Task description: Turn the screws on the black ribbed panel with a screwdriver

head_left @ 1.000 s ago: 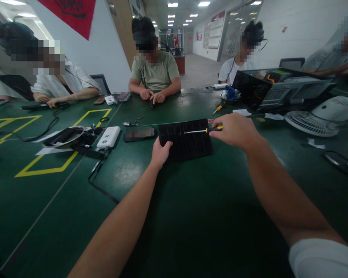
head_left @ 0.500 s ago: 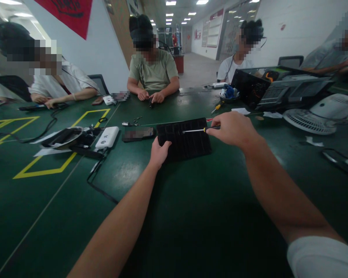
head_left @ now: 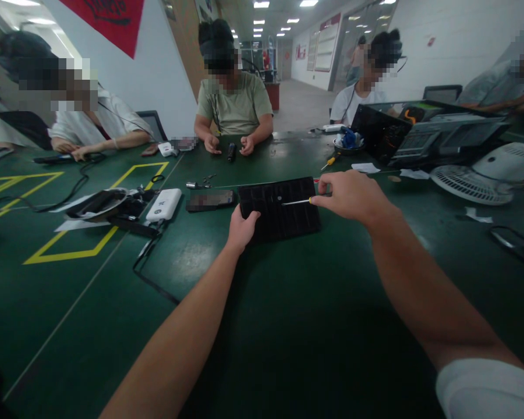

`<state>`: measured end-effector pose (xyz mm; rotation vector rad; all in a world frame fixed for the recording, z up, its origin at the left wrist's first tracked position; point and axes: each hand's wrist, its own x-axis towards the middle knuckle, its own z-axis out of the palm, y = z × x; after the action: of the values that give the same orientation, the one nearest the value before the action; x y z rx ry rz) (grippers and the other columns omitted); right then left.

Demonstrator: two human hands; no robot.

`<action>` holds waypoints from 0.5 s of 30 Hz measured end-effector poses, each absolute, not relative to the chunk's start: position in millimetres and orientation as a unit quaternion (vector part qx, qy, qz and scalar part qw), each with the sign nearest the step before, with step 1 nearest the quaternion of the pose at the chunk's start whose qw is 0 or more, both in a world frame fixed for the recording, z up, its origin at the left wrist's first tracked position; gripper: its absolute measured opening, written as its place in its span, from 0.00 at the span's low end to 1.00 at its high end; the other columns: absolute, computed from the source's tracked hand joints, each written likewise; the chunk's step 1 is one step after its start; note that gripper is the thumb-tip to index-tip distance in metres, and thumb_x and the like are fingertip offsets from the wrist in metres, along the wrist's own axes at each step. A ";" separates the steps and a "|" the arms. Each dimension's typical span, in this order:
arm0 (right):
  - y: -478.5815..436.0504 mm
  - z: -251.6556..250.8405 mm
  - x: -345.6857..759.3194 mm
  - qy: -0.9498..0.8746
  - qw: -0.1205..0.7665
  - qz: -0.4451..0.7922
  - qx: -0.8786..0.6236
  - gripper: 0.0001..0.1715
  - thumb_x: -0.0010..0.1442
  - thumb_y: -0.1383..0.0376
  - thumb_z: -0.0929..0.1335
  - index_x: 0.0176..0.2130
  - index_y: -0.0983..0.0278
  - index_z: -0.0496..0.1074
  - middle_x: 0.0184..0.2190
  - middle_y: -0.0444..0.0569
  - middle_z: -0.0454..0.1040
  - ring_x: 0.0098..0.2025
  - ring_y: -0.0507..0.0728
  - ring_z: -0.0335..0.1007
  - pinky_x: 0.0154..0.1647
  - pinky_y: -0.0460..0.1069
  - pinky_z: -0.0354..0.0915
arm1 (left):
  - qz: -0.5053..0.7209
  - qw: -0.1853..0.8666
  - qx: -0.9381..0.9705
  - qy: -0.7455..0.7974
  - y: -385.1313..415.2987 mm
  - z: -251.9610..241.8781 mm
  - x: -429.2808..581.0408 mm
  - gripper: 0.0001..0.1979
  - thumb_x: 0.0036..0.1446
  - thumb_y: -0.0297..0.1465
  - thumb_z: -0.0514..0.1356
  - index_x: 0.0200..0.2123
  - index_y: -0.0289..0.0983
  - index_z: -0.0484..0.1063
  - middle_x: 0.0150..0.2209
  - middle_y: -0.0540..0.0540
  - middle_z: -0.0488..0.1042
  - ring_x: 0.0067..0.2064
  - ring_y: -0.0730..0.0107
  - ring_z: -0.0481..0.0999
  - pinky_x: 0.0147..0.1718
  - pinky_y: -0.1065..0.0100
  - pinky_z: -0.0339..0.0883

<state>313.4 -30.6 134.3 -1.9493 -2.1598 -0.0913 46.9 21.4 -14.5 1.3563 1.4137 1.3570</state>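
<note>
My left hand [head_left: 243, 228] is closed on the left edge of a flat black rectangular panel [head_left: 288, 221], its thumb lying on top. Raised ribs or compartments cross the panel's dark face, though its exact kind is hard to make out. In my right hand [head_left: 347, 192] is a screwdriver [head_left: 296, 202], pinched by the handle, which the fingers mostly cover. Its thin metal shaft points left over the panel's middle, just below a small round light spot. Whether the tip touches the panel I cannot tell. A phone [head_left: 210, 200] lies just left of the panel.
Left on the green table [head_left: 262, 337] are a white power bank [head_left: 163, 205], a cable and dark parts. To the right stand a computer case [head_left: 445, 137] and a white fan [head_left: 475, 180]. Another screwdriver [head_left: 330, 161] lies beyond my right hand. Several people sit around the table.
The screwdriver has shifted slightly, its shaft now a bit lower on the panel, and a round light spot shows above it. Across the table, a person's hands have parted from a small black object.
</note>
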 end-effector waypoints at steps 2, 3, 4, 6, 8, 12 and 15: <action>-30.3 133.7 314.6 -0.740 0.121 -0.031 -0.661 0.15 0.64 0.50 0.73 0.41 0.58 0.81 0.38 0.55 0.83 0.42 0.67 0.78 0.39 0.57 0.64 | 0.531 0.370 0.529 0.549 21.5 -14.5 47.0 0.16 0.57 0.32 0.67 0.49 0.38 0.79 0.48 0.40 0.82 0.51 0.51 0.82 0.55 0.50 0.77; -30.3 134.0 315.5 -0.743 0.126 -0.027 -0.657 0.15 0.64 0.50 0.73 0.41 0.59 0.81 0.37 0.55 0.83 0.41 0.66 0.78 0.39 0.57 0.64 | 0.532 0.370 0.528 0.549 21.7 -14.6 47.1 0.16 0.57 0.32 0.67 0.49 0.38 0.79 0.48 0.40 0.82 0.51 0.51 0.82 0.55 0.50 0.77; -30.5 134.6 316.5 -0.745 0.130 -0.021 -0.654 0.16 0.65 0.50 0.72 0.42 0.59 0.81 0.37 0.54 0.83 0.40 0.65 0.77 0.39 0.57 0.64 | 0.533 0.370 0.527 0.549 22.0 -14.8 47.2 0.16 0.56 0.32 0.67 0.49 0.38 0.79 0.48 0.40 0.82 0.50 0.52 0.82 0.55 0.50 0.77; -30.9 136.4 318.6 -0.750 0.138 -0.011 -0.647 0.17 0.65 0.50 0.72 0.42 0.59 0.82 0.36 0.53 0.82 0.38 0.64 0.76 0.38 0.56 0.63 | 0.534 0.367 0.526 0.551 22.7 -15.2 47.6 0.15 0.56 0.32 0.66 0.47 0.38 0.79 0.46 0.41 0.82 0.49 0.52 0.82 0.55 0.50 0.77; -31.3 137.6 320.0 -0.748 0.143 -0.014 -0.648 0.17 0.65 0.49 0.71 0.42 0.59 0.82 0.35 0.53 0.82 0.38 0.64 0.76 0.38 0.56 0.63 | 0.536 0.366 0.526 0.550 23.1 -15.3 48.2 0.14 0.55 0.32 0.66 0.46 0.38 0.78 0.45 0.41 0.82 0.48 0.53 0.82 0.54 0.51 0.77; -30.7 136.0 319.6 -0.736 0.140 -0.025 -0.662 0.19 0.65 0.48 0.70 0.41 0.58 0.83 0.35 0.53 0.82 0.39 0.65 0.76 0.39 0.57 0.63 | 0.534 0.367 0.527 0.549 22.6 -14.6 49.0 0.15 0.55 0.32 0.66 0.47 0.37 0.78 0.45 0.41 0.82 0.48 0.54 0.81 0.53 0.51 0.77; -29.8 133.7 318.4 -0.734 0.130 -0.025 -0.666 0.19 0.66 0.47 0.70 0.41 0.57 0.83 0.36 0.54 0.82 0.41 0.67 0.77 0.40 0.58 0.65 | 0.534 0.373 0.528 0.545 22.2 -14.6 48.6 0.16 0.56 0.32 0.66 0.49 0.37 0.78 0.47 0.40 0.82 0.49 0.53 0.82 0.54 0.52 0.77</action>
<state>318.4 -29.8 133.7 -1.9360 -2.1309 -0.0734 48.6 22.2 -14.6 1.3524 1.3960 1.3687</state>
